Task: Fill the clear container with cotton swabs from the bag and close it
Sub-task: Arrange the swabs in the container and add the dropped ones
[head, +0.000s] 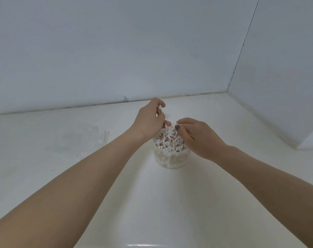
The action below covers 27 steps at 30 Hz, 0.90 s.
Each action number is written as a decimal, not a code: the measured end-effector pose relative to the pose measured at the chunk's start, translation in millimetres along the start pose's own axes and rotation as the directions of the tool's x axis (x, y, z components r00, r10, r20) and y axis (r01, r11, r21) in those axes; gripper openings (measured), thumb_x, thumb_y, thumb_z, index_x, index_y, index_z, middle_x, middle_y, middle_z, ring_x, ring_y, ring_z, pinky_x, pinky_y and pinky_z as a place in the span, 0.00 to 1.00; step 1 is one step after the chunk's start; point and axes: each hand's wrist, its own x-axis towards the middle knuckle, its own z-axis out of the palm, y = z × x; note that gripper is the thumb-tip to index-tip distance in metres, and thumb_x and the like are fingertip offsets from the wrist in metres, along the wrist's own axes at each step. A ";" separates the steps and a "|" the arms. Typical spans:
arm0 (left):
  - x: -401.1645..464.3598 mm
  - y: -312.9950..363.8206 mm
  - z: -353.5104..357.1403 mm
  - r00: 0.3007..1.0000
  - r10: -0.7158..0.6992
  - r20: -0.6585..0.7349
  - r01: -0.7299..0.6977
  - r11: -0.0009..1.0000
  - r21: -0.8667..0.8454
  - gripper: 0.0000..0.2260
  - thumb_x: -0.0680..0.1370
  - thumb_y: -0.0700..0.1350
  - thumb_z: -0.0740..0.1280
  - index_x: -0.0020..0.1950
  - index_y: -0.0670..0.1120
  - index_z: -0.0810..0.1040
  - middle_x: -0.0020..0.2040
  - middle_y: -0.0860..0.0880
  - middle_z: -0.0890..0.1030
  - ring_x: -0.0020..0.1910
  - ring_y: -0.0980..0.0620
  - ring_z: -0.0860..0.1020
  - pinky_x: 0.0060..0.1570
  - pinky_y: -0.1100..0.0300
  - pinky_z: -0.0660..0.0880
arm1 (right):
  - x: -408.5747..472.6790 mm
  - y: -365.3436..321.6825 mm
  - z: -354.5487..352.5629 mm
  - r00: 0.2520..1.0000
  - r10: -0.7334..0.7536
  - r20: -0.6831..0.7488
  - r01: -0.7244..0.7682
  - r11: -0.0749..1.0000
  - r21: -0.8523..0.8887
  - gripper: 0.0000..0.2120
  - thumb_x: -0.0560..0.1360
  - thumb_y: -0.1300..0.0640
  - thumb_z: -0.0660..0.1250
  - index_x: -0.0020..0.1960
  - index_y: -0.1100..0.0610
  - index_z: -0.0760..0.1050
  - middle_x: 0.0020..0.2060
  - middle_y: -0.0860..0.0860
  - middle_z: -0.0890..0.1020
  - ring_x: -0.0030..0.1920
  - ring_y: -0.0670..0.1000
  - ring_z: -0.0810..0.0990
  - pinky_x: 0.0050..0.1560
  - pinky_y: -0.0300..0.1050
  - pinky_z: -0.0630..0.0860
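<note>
A clear round container [171,159] stands on the white counter, packed to its rim with cotton swabs [168,140] on wooden sticks. My left hand [149,119] hovers over its far left rim and pinches a few swabs [160,111] between thumb and fingers. My right hand [197,136] reaches over the right side of the opening, fingers curled, fingertips at the swab tops; a swab stick shows under its fingers. No lid is visible. The clear plastic bag [78,140] lies flat on the counter to the left.
The white counter [152,203] meets grey-white walls at the back and right, forming a corner [228,92]. A single loose stick [105,136] lies beside the bag.
</note>
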 end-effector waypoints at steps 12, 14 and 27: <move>-9.3 -4.1 -5.3 0.977 0.214 -0.011 -0.201 0.935 0.293 0.09 0.82 0.41 0.61 0.53 0.50 0.80 0.44 0.49 0.84 0.37 0.54 0.79 0.44 0.58 0.77 | 4.7 -10.5 -7.2 0.972 0.175 -0.154 -0.133 0.960 0.246 0.16 0.85 0.52 0.56 0.66 0.53 0.77 0.60 0.45 0.80 0.57 0.42 0.76 0.55 0.27 0.67; -9.6 -1.7 -7.8 0.972 0.235 0.017 -0.229 0.924 0.307 0.09 0.82 0.41 0.61 0.53 0.49 0.81 0.42 0.49 0.84 0.34 0.53 0.77 0.41 0.58 0.76 | 7.1 -13.1 -8.0 0.965 0.204 -0.162 -0.151 0.945 0.290 0.15 0.85 0.53 0.56 0.64 0.53 0.78 0.56 0.45 0.81 0.54 0.42 0.76 0.51 0.26 0.67; -8.0 -7.9 -12.7 0.885 0.260 0.385 -0.452 0.674 0.584 0.14 0.83 0.41 0.62 0.64 0.47 0.84 0.44 0.53 0.74 0.49 0.50 0.75 0.48 0.57 0.69 | 3.4 -13.2 -6.1 0.963 0.214 -0.165 -0.163 0.946 0.280 0.13 0.84 0.55 0.58 0.56 0.56 0.81 0.52 0.46 0.83 0.50 0.41 0.77 0.48 0.25 0.69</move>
